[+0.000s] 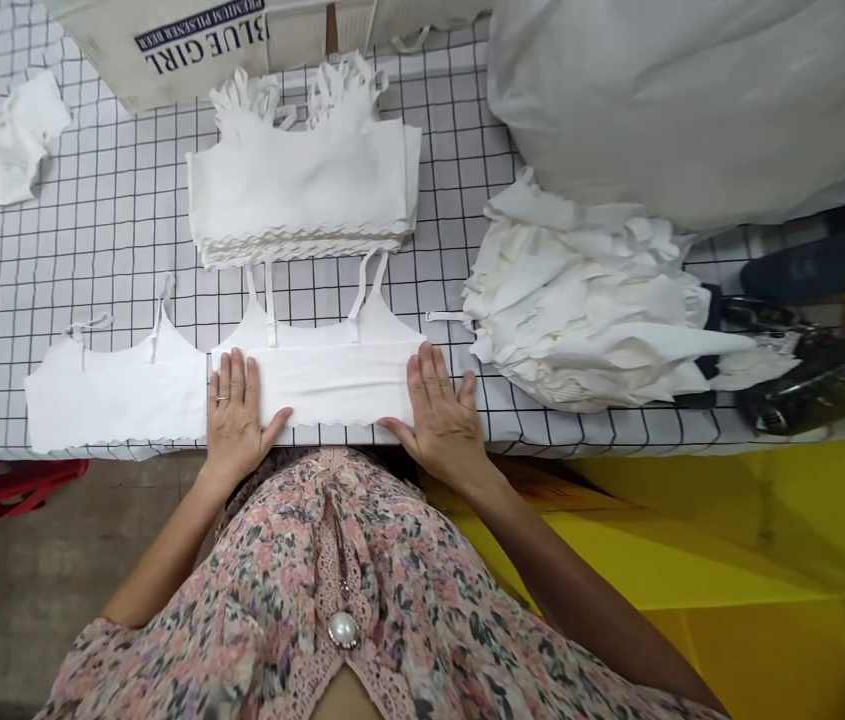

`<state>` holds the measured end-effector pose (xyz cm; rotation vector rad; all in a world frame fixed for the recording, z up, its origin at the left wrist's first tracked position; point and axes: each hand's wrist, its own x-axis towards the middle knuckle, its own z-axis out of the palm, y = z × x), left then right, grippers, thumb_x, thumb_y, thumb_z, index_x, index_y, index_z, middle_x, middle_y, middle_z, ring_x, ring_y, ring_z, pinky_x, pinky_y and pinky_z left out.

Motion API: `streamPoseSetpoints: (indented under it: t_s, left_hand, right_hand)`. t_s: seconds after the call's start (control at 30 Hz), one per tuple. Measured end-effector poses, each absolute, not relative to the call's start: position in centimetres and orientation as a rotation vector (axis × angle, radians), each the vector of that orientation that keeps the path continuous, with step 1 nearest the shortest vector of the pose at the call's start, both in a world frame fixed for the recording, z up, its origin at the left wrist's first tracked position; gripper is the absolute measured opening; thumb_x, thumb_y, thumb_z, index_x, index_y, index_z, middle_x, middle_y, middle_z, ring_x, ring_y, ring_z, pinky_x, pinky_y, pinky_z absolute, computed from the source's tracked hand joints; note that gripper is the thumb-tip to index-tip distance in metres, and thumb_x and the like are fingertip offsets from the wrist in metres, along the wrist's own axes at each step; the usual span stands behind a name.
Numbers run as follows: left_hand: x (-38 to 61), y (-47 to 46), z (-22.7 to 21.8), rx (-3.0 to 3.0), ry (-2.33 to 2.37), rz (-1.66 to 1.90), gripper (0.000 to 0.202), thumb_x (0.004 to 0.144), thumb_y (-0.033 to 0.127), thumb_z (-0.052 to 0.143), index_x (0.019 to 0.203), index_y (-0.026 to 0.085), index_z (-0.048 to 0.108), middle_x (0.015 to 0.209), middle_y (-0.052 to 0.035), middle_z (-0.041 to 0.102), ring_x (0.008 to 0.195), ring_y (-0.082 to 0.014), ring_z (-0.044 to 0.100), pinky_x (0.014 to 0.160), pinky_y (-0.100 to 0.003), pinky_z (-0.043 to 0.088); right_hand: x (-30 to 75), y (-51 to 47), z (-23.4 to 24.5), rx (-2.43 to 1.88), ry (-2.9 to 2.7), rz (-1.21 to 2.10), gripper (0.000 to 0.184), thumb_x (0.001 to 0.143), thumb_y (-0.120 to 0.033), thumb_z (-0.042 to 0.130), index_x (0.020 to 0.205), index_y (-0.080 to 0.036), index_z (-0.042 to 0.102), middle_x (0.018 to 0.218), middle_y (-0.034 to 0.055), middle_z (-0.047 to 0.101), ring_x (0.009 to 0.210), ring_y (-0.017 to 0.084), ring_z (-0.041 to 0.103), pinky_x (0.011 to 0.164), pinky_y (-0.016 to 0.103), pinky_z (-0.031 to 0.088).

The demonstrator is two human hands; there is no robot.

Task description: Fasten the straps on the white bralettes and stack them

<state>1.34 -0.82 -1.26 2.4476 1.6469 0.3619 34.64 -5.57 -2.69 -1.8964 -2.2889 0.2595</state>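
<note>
White scalloped-hem cami (332, 385) flat on white grid counter (114, 230), L hand (236, 420) & R hand (437, 415) both open, palms down on it.

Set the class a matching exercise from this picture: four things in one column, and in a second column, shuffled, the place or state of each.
Things
1. Left hand
2. Right hand
3. Stack of folded white tops
4. Loose heap of white garments

Places and states
A. Crumpled at the right, beside the stack
B. Flat on the left end of the white top nearest the person
C. Flat on the right end of that same top
D. Squared up, beyond that top

Pairs: 1-B; 2-C; 3-D; 4-A
</note>
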Motion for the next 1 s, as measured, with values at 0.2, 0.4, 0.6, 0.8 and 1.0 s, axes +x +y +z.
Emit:
streamPoseSetpoints:
  t_s: [0.2,0.4,0.6,0.8,1.0]
  left_hand:
    - [-0.7,-0.8,-1.8,2.443,1.733,0.384,0.104,0.106,0.067,0.054,0.179,0.022,-0.006,0.185,-0.0202,0.009,0.174,-0.0415,0.011,0.140,-0.068,0.018]
    - [1.2,-0.4,-1.1,2.441,1.703,0.455,0.097,0.110,0.058,0.051,0.179,0.020,-0.004,0.184,-0.0225,0.011,0.174,-0.0424,0.006,0.139,-0.074,0.008]
    - [7.2,1.5,-0.8,2.592,1.328,0.362,0.078,0.113,0.048,0.044,0.177,0.014,0.014,0.183,-0.0209,0.019,0.175,-0.0341,0.006,0.142,-0.066,0.014]
    - [12.0,3.5,-1.3,2.695,1.180,0.239,0.074,0.113,0.050,0.042,0.170,0.004,0.033,0.181,-0.0245,0.025,0.174,-0.0373,0.014,0.142,-0.062,0.019]
    - [12.3,3.7,-2.3,2.662,1.167,0.257,0.080,0.110,0.051,0.052,0.173,0.009,0.027,0.182,-0.0233,0.024,0.173,-0.0365,0.019,0.141,-0.060,0.024]
  right_hand:
    - [35.8,-5.7,-3.3,-1.895,-2.274,0.229,0.095,0.110,-0.060,0.036,0.177,-0.012,-0.012,0.182,0.0274,0.014,0.170,0.043,0.024,0.128,0.079,0.025]
    - [32.6,-4.6,-2.1,-1.846,-2.184,0.186,0.093,0.111,-0.061,0.036,0.178,-0.013,-0.006,0.181,0.0271,0.018,0.170,0.042,0.024,0.127,0.081,0.026]
    - [32.9,5.7,-0.8,-1.667,-1.959,0.127,0.054,0.113,-0.041,0.032,0.146,-0.014,0.066,0.136,0.0208,0.073,0.128,0.032,0.069,0.108,0.053,0.056]
    - [35.2,16.6,-0.1,-1.704,-2.115,-0.010,0.038,0.102,-0.030,0.044,0.120,-0.017,0.076,0.114,0.0169,0.075,0.098,0.031,0.070,0.080,0.045,0.057]
    - [35.3,19.0,-1.7,-1.667,-2.228,-0.008,0.040,0.104,-0.028,0.039,0.102,-0.020,0.078,0.102,0.0153,0.076,0.093,0.029,0.067,0.085,0.045,0.055]
